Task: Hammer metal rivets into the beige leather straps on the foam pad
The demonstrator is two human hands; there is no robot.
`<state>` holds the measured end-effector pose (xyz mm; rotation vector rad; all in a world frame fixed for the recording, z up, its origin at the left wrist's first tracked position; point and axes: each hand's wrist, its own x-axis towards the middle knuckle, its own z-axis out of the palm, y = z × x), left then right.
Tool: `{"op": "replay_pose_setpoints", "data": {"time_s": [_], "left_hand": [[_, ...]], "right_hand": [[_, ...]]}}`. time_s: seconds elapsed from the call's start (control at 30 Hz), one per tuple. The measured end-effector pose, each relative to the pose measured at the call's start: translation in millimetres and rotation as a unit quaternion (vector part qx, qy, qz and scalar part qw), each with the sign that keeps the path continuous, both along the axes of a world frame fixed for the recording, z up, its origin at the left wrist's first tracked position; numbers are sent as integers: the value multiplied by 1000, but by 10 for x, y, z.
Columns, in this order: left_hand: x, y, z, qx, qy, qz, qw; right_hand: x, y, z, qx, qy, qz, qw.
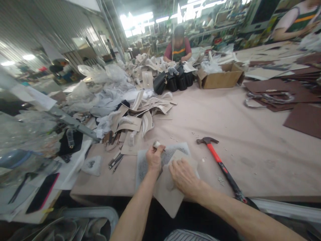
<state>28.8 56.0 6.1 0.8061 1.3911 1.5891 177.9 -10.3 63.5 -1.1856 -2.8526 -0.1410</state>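
My left hand is closed around a small tool with a pale round end; its lower part is hidden. A beige leather panel lies slantwise over the near table edge, one corner jutting out toward me. With bent fingers, my right hand grips and presses the panel near its middle. Beneath both hands is a worn grey slab, its surface marked and pitted. To the right rests a claw hammer with a red and black handle, touched by neither hand.
Beige leather strips pile up at the left, with slim metal tools nearer me. A bag of small parts lies left. Black bags, a cardboard box and brown panels stand farther off. A co-worker sits opposite.
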Motion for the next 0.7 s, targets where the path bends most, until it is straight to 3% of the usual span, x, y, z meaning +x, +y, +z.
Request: {"op": "replay_pose_setpoints", "data": {"time_s": [0.1,0.2,0.27,0.47,0.7], "left_hand": [[-100,-4,298,71,7,28,997],[-154,-58,450,103,64,-13,992],[-128,-97,399,92,69,-58,992],[43,-133,-15,26,67,-129,989],[110,-78,-164,20,65,-206,976]], "right_hand": [[63,85,195,-20,15,-105,994],[104,83,228,-93,73,-184,976],[89,15,137,-140,102,-214,961],[-45,-228,-228,-221,167,-238,931],[128,-194,-329,-226,310,-210,899]]}}
